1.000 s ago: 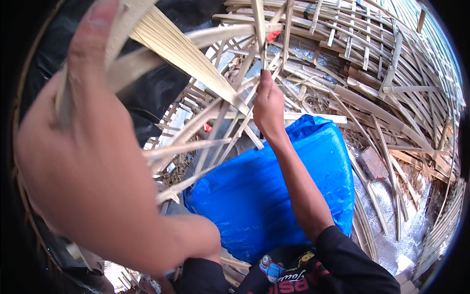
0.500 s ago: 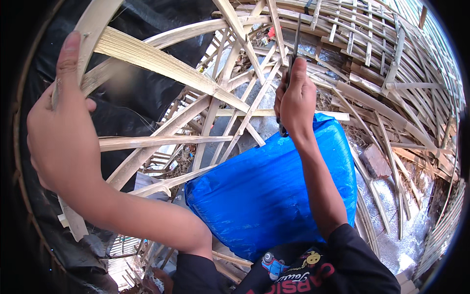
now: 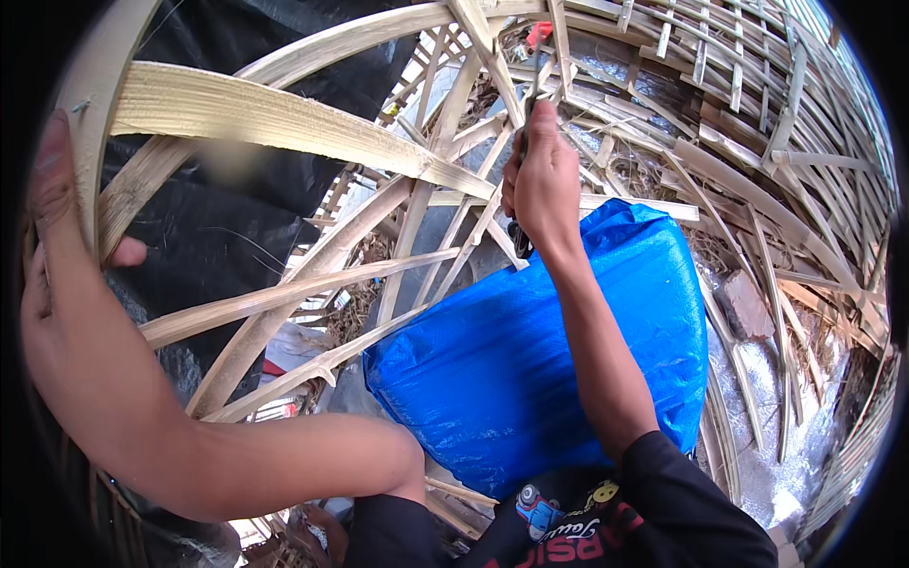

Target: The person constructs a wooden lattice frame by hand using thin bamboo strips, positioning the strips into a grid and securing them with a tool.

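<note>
At the far left, my left hand (image 3: pixel 66 246) is closed round a pale bamboo strip (image 3: pixel 102 71), its thumb lying along the strip. A broad bamboo slat (image 3: pixel 275 115) runs from beside that strip toward the middle. Nearer the centre, my right hand (image 3: pixel 549 180) grips the dark handle of a knife (image 3: pixel 520 239). Its thin blade points away from me, toward the crossed bamboo strips. Below my right hand and forearm lies a bulky bundle in blue plastic sheeting (image 3: pixel 492 379), close against my body.
Crossing bamboo strips (image 3: pixel 327 251) fill the left and middle. Behind them is black sheeting (image 3: pixel 237 218). A bamboo lattice (image 3: pixel 720 57) stands at the far right, with loose strips below. A brownish block (image 3: pixel 745 305) lies right of the blue bundle.
My left hand and its bamboo strip have shifted left and down, partly toward the picture's edge. The right hand with the knife has moved slightly left.
</note>
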Demonstrator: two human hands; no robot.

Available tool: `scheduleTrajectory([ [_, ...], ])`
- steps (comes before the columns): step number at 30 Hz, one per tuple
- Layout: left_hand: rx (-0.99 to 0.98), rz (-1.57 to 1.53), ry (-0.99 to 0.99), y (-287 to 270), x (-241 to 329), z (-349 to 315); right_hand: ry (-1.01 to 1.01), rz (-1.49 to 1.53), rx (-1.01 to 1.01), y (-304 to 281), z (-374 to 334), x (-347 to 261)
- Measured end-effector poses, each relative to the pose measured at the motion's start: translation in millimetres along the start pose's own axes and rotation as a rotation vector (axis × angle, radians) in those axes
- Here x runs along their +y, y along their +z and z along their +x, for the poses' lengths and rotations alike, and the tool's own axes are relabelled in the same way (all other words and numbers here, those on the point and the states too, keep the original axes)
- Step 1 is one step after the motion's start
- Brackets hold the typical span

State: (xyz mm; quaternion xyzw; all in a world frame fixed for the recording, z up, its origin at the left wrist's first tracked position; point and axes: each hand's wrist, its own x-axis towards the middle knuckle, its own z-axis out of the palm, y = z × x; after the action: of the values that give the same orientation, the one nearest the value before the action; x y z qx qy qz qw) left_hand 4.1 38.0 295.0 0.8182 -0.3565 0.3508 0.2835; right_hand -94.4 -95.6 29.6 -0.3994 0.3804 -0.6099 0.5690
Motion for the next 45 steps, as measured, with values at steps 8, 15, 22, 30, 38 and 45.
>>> scheduleTrajectory([
  [8, 0.095, -0.228, 0.155, -1, 8, -3, -0.190, -0.382, 0.106, 25, 4, -5],
  [15, 0.013, -0.060, 0.019, -1, 0, 13, -0.188, -0.430, 0.096, 18, 10, -8],
  [22, -0.019, 0.162, -0.019, 2, -2, 26, -0.181, -0.933, 0.122, -13, 14, -37],
  [30, -0.029, 0.089, -0.046, -5, -3, 11, -0.373, -0.177, 0.007, -10, 2, -66],
  [38, -0.053, 0.146, -0.030, -1, -7, 25, -0.097, -0.412, 0.035, 32, 16, -25],
  [45, -0.038, 0.252, -0.049, 12, -12, 38, -0.269, -1.042, 0.052, 2, 29, -38],
])
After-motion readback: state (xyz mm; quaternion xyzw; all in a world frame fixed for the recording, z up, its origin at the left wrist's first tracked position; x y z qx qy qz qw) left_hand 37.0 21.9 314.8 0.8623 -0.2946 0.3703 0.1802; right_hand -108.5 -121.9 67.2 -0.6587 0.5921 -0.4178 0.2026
